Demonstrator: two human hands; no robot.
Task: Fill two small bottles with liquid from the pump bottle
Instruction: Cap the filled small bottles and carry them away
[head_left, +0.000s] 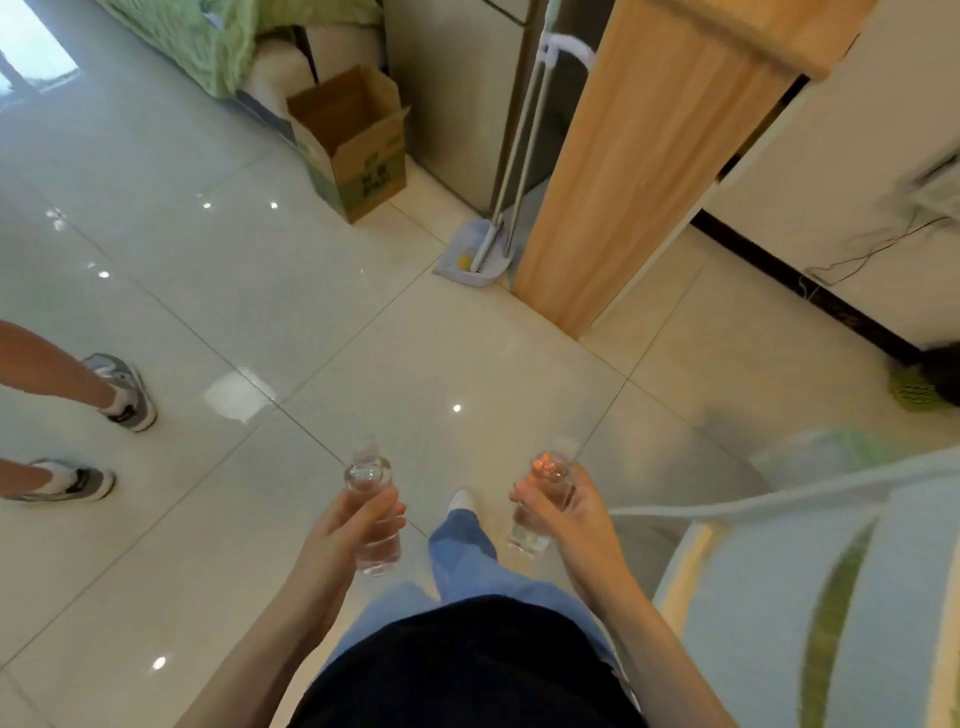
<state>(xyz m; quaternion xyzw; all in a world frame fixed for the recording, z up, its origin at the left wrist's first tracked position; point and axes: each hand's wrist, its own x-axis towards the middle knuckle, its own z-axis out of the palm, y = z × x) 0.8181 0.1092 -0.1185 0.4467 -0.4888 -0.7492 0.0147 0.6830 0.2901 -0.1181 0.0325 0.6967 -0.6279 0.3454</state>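
Left hand (353, 525) — curled round the middle of a small clear bottle (370, 475), thumb on the near side, fingertips wrapped over the far side. Held roughly upright, shoulder and neck above the fingers, base below the palm. Clear contents inside; level not readable, top blurred.

Right hand (569, 519) — curled round a second small clear bottle (527, 538), gripped near the shoulder, lower body hanging free below the fingers. Slightly tilted, top leaning away. Orange glint at the neck; cap blurred.

Both bottles carried in the air above a glossy tiled floor (311, 312), well apart, one on either side of a blue trouser leg (460, 551).

Further off: open cardboard box (353, 145) on the floor near a grey cabinet (452, 104); dustpan (470, 254) with a long-handled broom (519, 145) standing in it, just beside a wooden panel (639, 171). At the left edge, grey sneakers (124, 389) of another person. At lower right, a pale blue and green patterned cover (831, 597).
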